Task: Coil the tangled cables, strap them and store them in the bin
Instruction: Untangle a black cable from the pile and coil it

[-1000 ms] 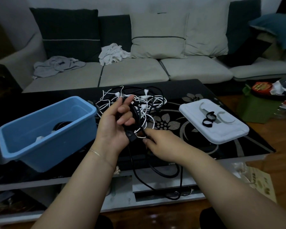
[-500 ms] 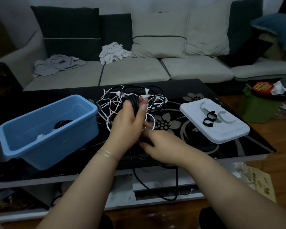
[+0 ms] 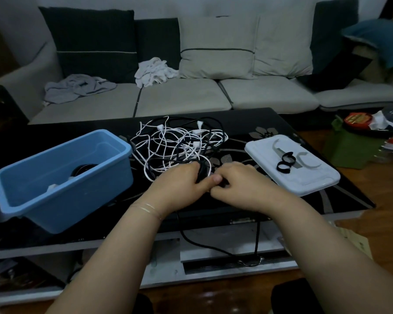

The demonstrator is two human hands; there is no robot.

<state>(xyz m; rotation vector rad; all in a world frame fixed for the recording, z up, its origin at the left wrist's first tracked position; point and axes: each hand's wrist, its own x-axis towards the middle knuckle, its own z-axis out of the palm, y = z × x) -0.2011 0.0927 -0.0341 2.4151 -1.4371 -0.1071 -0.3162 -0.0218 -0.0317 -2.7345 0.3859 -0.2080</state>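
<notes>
A grey sofa (image 3: 191, 96) runs behind the black glass coffee table (image 3: 304, 123), which carries a pale flower pattern. On the table's left part sits the blue plastic bin (image 3: 114, 168), tilted, with a dark coiled cable (image 3: 83, 169) and a small white piece lying inside it. Right of the bin, at the table's middle, lies the tangle of thin white cables (image 3: 168, 143) with small white plugs, threaded through with black cord. On the table's right part rests a white lid (image 3: 309, 186) holding black looped straps (image 3: 285, 163) and 2 pale curved strips.

At the table's front edge, between bin and lid, the left hand (image 3: 179, 186) grips a bunched black cable (image 3: 202, 172), fingers curled around it. The right hand (image 3: 241, 182) touches it, fingers curled and pinching the same cable just beside the left thumb. A long black loop of that cable hangs below the table's front edge.
</notes>
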